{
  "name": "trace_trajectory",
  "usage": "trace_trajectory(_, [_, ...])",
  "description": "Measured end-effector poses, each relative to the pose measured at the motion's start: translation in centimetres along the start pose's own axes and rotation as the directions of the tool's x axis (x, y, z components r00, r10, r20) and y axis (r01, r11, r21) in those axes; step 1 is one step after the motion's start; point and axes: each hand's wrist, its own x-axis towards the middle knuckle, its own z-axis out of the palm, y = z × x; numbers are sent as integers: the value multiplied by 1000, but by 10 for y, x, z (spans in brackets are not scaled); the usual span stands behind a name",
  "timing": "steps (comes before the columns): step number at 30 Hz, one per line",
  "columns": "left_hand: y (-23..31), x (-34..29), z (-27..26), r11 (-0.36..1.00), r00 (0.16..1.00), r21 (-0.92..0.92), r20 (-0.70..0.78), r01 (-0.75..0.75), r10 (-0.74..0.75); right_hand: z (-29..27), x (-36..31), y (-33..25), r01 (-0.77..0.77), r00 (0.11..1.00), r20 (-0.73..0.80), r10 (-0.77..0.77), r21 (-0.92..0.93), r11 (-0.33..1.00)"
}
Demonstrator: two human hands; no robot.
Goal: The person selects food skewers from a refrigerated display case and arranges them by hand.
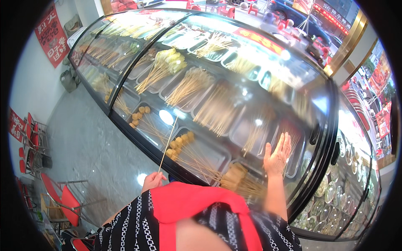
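Observation:
My left hand (154,180) is closed in a pinch around the lower end of a thin bamboo skewer (167,144), which points up and away. Whether any food is on that skewer is hard to tell. My right hand (278,155) is spread flat with fingers pointing away, at the front of a glass display case (176,21); I cannot tell whether it touches the glass. Beneath it lies a metal tray (298,161) with a few skewers. Nearer to me are skewers of yellow balls (179,144) and a bundle with tan folded pieces (233,176).
Rows of trays fill the case, with pale leafy skewers (169,62) among them. A second glass case (349,167) with many round dishes stands at the right. Red folding chairs (69,203) stand on the grey floor (81,142) at the left.

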Motion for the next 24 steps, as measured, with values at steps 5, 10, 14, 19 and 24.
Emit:
trace_trajectory(5, [1,7,1,996,996,-6,10,91,-91,7,-1,5,-2,991,129,16,-108,994])
trace_trajectory(10, [14,15,7,999,996,7,78,54,-54,0,-5,20,-13,987,160,27,-88,996])
trace_trajectory(14, [13,13,5,998,995,-40,83,57,-53,-2,-9,35,1,992,128,5,-48,999])
trace_trajectory(19, [4,11,-1,999,994,-31,108,35,-31,-3,-8,34,-8,998,65,7,7,1000])
trace_trajectory(24, [11,-2,5,999,983,-42,184,34,-26,6,-15,49,-39,975,-174,138,479,877])
